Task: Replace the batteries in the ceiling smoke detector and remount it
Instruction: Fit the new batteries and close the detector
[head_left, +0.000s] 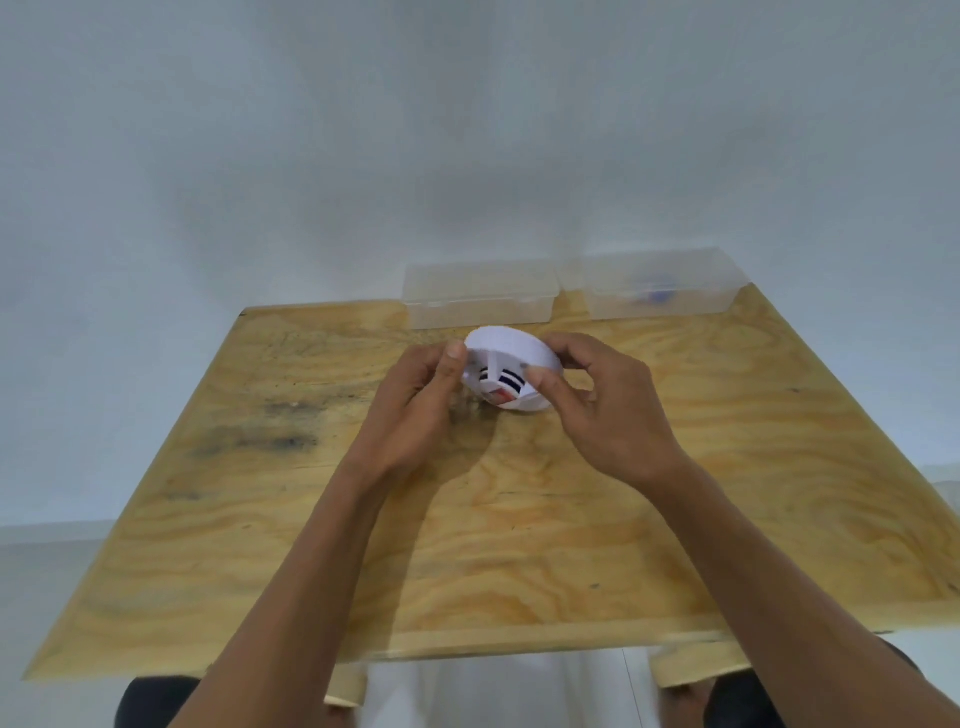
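Note:
A round white smoke detector (506, 358) is held tilted just above the plywood table (519, 519), its vented side with dark slots and a red patch facing me. My left hand (415, 400) grips its left rim, thumb up against the edge. My right hand (597, 400) holds its right side, thumb on the front and fingers curled behind the rim. No loose batteries show on the table.
Two clear plastic boxes stand at the table's far edge: one (480, 296) directly behind the detector, the other (665, 286) to the right with something blue inside. A pale wall rises behind them. My knees show below the near edge.

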